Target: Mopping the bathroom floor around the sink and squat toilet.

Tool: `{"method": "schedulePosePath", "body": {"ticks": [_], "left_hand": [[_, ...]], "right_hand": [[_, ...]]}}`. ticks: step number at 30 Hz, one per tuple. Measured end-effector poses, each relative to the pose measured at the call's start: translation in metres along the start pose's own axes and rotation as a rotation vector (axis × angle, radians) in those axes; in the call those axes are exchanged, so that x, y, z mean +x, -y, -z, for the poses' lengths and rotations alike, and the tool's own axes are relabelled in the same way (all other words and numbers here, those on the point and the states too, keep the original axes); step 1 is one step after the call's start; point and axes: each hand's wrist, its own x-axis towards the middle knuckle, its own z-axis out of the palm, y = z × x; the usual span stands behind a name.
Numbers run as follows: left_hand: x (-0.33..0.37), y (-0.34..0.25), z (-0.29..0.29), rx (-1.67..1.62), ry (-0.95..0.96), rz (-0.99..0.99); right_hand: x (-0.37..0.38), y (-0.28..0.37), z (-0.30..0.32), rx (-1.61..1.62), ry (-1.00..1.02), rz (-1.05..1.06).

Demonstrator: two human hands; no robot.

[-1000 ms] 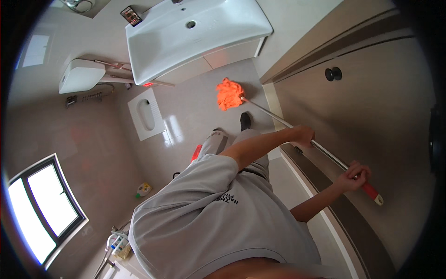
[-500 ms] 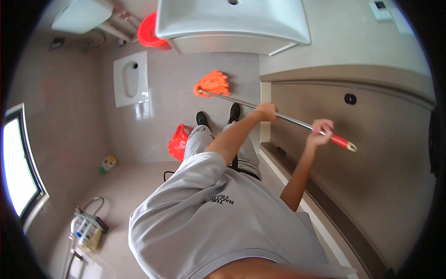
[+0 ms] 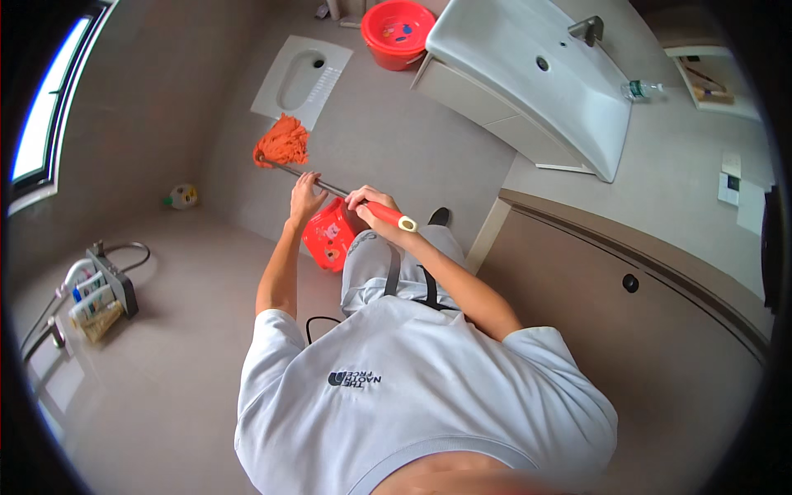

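I hold a mop with an orange string head (image 3: 282, 142) and a thin metal shaft (image 3: 330, 188) ending in a red grip with a pale tip. My left hand (image 3: 306, 195) is closed around the shaft, nearer the head. My right hand (image 3: 369, 205) grips the red end of the handle. The mop head rests on the grey floor just in front of a white squat toilet pan (image 3: 300, 73). A small red bucket (image 3: 329, 235) stands on the floor right under my hands, beside my legs.
A red basin (image 3: 398, 31) sits on the floor by the white washbasin (image 3: 536, 74). A brown door (image 3: 635, 330) lies to the right. A window (image 3: 41, 107) is at left, with a rack of bottles (image 3: 99, 293) and a small round toy (image 3: 183, 195).
I have turned left, away from the door. The mop swung from beside the door over to the floor by the squat pan, and both hands have come closer together on the handle.
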Motion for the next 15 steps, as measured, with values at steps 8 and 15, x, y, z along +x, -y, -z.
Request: {"method": "schedulePosePath", "body": {"ticks": [8,15], "left_hand": [[0.018,-0.158,-0.044,0.001,0.049,-0.215],[0.026,-0.391,-0.144,-0.270,0.437,-0.638]], "right_hand": [[-0.065,-0.002,0.138,0.103,-0.296,-0.122],[-0.235,0.077,0.320,0.355,-1.052,0.117]]}}
